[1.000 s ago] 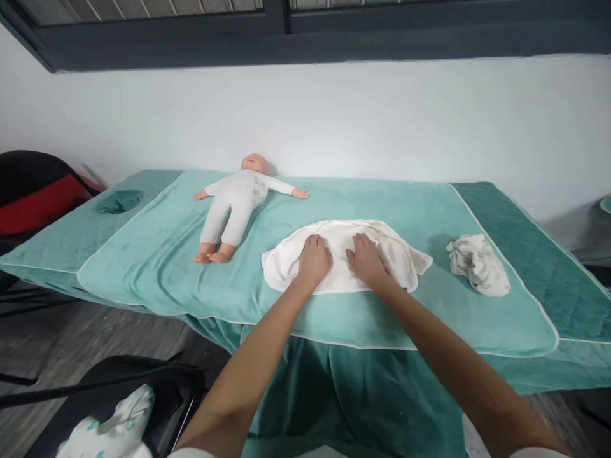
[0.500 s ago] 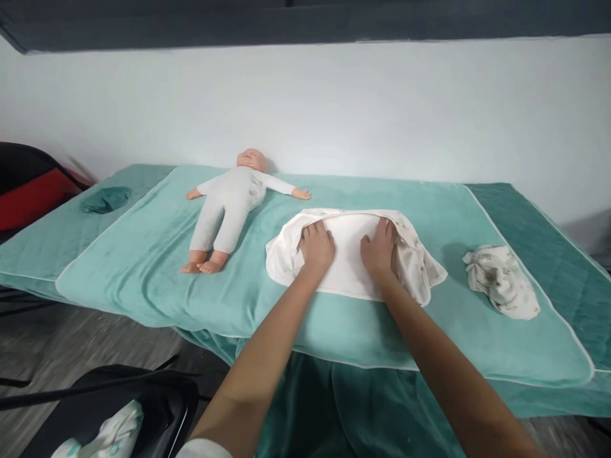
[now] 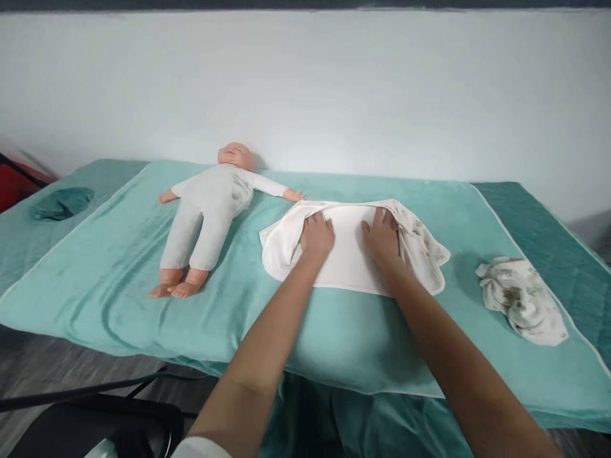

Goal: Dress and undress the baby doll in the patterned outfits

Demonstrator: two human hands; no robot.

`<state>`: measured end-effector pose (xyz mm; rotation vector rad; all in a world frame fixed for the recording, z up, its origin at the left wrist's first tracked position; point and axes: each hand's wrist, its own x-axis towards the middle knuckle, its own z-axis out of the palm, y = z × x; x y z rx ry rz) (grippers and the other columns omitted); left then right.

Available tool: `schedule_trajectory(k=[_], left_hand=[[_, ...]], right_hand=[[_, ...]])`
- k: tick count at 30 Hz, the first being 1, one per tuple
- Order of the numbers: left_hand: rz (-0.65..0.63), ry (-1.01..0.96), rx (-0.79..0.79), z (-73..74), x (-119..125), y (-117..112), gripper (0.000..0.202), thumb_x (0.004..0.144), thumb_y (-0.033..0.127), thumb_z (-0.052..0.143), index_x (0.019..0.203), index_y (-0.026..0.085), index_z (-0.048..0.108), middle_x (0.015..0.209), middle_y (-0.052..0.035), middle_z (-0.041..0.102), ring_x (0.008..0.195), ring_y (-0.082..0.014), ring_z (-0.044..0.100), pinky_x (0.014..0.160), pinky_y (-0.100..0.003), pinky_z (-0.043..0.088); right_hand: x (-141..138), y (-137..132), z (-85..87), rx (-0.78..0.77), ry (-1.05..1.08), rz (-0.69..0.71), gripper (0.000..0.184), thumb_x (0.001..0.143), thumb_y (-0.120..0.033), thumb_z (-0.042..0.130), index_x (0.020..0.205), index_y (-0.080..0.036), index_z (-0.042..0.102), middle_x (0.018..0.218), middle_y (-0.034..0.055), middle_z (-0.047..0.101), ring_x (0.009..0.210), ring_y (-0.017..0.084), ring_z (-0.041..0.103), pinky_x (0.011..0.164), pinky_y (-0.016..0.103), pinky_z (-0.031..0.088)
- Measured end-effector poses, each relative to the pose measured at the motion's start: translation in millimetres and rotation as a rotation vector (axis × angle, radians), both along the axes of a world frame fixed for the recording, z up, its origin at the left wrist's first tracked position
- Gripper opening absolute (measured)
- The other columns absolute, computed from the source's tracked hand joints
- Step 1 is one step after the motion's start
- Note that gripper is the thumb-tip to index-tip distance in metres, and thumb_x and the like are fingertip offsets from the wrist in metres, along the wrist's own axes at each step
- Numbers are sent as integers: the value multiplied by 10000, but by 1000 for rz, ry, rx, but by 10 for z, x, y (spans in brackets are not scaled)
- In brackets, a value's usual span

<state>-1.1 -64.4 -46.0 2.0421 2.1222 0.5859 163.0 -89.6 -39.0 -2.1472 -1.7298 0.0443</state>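
A white baby garment (image 3: pixel 351 251) with a small print and snaps on its outer side lies spread in front of me, its plain inside facing up. My left hand (image 3: pixel 317 238) rests on the left part of that inside, fingers stretched out with their tips at the folded upper edge. On the right part lies my right hand (image 3: pixel 383 238), fingers apart, tips under the same edge. Neither hand grips the cloth. Left of the garment, a baby doll (image 3: pixel 205 203) with a white cloth body lies on its back, one arm reaching toward the garment's upper left corner.
A crumpled printed cloth (image 3: pixel 522 299) lies at the right on the light green cover (image 3: pixel 119 254) of a padded bed. Toward the left end is a round face hole (image 3: pixel 62 203). A black chair (image 3: pixel 95 426) stands at the lower left. The wall rises behind the bed.
My view has tilted down and come closer. The garment's lower right front panel now lies flatter and more spread out. My hands stay inside it, with fingers more extended.
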Motion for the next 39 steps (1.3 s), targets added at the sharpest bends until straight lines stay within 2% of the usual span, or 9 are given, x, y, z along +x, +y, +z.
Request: schedule_trajectory(k=[8,14,18,27,30,32,35,37,39], left_hand=[[-4,22,-92,10,40,-130,583,1043,389,280,1402,-3,521,1407,-256,599,1375,-358,520,1186,-483,385],[-55,73,-49,-31,50,-510,669,1035,404,271,1552,-13,350,1637,-223,359,1547,-328,310,1274,-472,270],[-117,118,-31,-41,0,-746,676,1034,411,257,1561,-3,347,1681,-209,257,1585,-317,225,1299,-499,205],[-256,117,32,-83,-285,-1294,603,1043,396,276,1533,80,430,1658,-155,345,1565,-305,288,1288,-550,228],[-304,61,105,-105,-471,-1417,508,1038,353,328,1454,143,532,1622,-114,429,1554,-270,316,1291,-512,240],[-235,-9,190,-122,-637,-1429,444,1024,316,373,1387,169,582,1594,-99,471,1543,-256,332,1284,-480,263],[78,-149,274,-149,-887,-1344,433,1007,312,409,1372,140,565,1518,-158,526,1463,-267,435,1222,-452,361],[245,-213,226,-163,-1007,-1249,467,1004,344,417,1400,126,535,1440,-184,581,1378,-285,514,1164,-446,420],[284,-218,153,-173,-1072,-1153,497,1001,380,428,1428,145,524,1399,-175,618,1338,-310,541,1136,-471,436]], right_hand=[[-18,29,-103,-108,-32,36,639,1045,-366,270,1532,39,351,1517,317,441,1402,393,442,1148,493,333],[-115,-257,-134,-99,-82,126,675,1050,-387,272,1559,54,319,1643,296,252,1543,380,232,1234,473,232],[-108,-482,-166,-111,-111,180,686,1050,-424,272,1572,17,325,1665,262,226,1560,361,203,1235,495,237],[-44,-1067,-172,-119,-190,250,663,1057,-452,295,1579,-49,363,1676,195,253,1566,331,219,1249,502,237],[-59,-1320,-188,-80,-217,283,642,1063,-439,293,1561,-49,397,1663,200,284,1557,329,253,1246,515,248],[-66,-1506,-211,-36,-213,309,629,1066,-433,293,1546,-46,419,1653,206,303,1552,326,268,1245,522,252],[-36,-1787,-218,12,-135,385,608,1056,-437,340,1530,-72,447,1655,195,300,1557,312,265,1255,531,248],[41,-1931,-170,-4,4,506,572,1037,-445,398,1504,-128,492,1647,160,338,1551,294,289,1261,525,255],[186,-1983,-77,-57,241,609,515,1021,-454,438,1455,-197,545,1602,112,440,1505,264,388,1242,487,319]])
